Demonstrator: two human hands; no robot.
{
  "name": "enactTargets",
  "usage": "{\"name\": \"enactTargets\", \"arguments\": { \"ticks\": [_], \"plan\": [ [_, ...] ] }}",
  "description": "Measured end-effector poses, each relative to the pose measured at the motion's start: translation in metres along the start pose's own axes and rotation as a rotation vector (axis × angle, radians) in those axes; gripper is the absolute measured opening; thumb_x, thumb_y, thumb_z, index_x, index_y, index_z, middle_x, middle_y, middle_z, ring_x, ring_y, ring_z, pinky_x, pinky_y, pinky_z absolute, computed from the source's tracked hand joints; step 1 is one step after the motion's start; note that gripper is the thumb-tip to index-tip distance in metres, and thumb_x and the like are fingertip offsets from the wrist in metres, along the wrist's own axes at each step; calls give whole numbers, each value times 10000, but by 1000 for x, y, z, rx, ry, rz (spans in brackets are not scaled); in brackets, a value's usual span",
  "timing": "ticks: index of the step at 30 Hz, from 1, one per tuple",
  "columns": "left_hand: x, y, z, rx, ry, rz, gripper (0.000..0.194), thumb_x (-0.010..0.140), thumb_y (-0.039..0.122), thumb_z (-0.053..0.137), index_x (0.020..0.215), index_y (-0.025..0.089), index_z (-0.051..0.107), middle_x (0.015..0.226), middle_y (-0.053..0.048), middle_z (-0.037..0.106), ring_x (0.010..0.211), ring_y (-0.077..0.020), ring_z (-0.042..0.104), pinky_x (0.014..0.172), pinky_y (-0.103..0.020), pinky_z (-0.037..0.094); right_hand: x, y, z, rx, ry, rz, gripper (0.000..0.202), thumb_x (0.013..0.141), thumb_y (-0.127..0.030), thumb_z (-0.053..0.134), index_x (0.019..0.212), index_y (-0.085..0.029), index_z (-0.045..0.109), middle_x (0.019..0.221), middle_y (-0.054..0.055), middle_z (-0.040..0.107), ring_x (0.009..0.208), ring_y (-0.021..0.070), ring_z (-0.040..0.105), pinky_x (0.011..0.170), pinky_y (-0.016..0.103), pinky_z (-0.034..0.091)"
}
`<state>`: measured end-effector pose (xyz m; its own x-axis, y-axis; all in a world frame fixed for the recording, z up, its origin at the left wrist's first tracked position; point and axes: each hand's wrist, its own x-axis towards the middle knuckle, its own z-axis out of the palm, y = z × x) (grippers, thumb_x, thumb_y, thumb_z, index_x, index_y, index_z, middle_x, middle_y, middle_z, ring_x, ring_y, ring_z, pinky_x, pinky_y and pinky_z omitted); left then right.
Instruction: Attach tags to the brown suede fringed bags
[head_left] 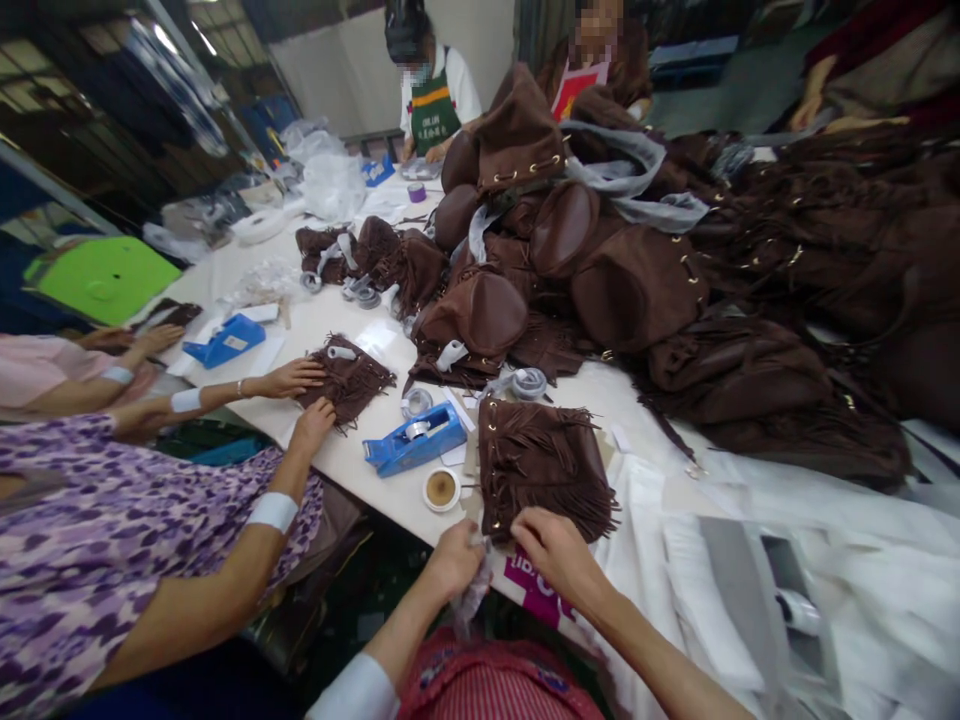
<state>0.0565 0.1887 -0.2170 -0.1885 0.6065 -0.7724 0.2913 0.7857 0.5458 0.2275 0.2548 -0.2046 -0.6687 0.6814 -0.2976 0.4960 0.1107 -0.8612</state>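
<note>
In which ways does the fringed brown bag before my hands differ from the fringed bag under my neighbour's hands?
The near bag appears larger in the picture than the neighbour's bag. A white piece lies on the neighbour's bag; none shows on the near bag. Your right hand is at the near bag's edge; a co-worker's hand is on the neighbour's bag. Both are dark brown.

The foremost rectangular, fringed, suede-like bag [544, 465] was dark brown with gold-coloured eyelets. The angular plastic tape dispenser [427, 441] nearest it was blue. The flat-topped counter [360, 478] was white. The shallow round dish [441, 489] had a white rim and amber-brown contents. The broad, flat panel [101, 280] was bright green. The loose fabric garment [45, 590] at left bore purple leaf-like shapes on lilac. The bib-style cloth apron [435, 118] was green, yellow-banded, white-lettered.
</note>
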Motion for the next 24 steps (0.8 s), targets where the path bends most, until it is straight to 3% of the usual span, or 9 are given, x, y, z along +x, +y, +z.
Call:
{"name": "enactTargets", "arguments": {
  "ticks": [2, 4, 9, 15, 19, 24],
  "plan": [
    [1, 3, -2, 5, 15, 29, 259, 758, 208, 619, 1012, 160, 597, 708, -1, 652, 692, -162, 615, 701, -256, 468, -14, 8, 13, 158, -52, 101, 363, 902, -316, 409, 618, -178, 589, 578, 14, 561, 574, 166, 542, 602, 287, 436],
    [3, 6, -2, 17, 28, 44, 256, 725, 159, 621, 981, 157, 606, 759, -11, 657, 761, -171, 613, 732, -252, 456, -22, 14, 31, 325, -88, 162, 387, 856, -378, 481, 522, -186, 517, 482, -33, 464, 480, 133, 466, 522, 260, 379],
    [11, 7, 0, 39, 78, 11, 310, 706, 100, 571, 1014, 131, 585, 841, -37, 650, 832, -177, 600, 741, -250, 446, -25, 15, 72, 760, 12, 271, 357, 707, -533, 665, 707, -207, 521, 640, -43, 567, 637, 152, 551, 642, 274, 420],
    [21, 5, 10, 2, 45, -39, 268, 735, 193, 599, 996, 143, 564, 755, -18, 632, 707, -162, 610, 646, -246, 476, -27, 6, 102, 1184, 160, 344, 608, 526, -553, 808, 882, -234, 432, 755, -19, 655, 690, 180, 646, 698, 306, 476],
    [29, 9, 17, -25, 12, -75, 316, 738, 235, 602, 1023, 131, 512, 724, -29, 624, 650, -174, 631, 596, -272, 504, -29, 6, 98, 1291, 281, 399, 658, 502, -531, 823, 936, -231, 430, 665, -45, 641, 557, 150, 612, 589, 272, 466],
    [33, 17, 20, -20, -46, -66, 344, 798, 285, 509, 1098, 130, 441, 656, -42, 624, 561, -212, 655, 550, -342, 530, -39, 0, 61, 1382, 248, 465, 569, 588, -444, 763, 1009, -216, 456, 557, -53, 610, 515, 191, 631, 549, 328, 511]
  ]
}}
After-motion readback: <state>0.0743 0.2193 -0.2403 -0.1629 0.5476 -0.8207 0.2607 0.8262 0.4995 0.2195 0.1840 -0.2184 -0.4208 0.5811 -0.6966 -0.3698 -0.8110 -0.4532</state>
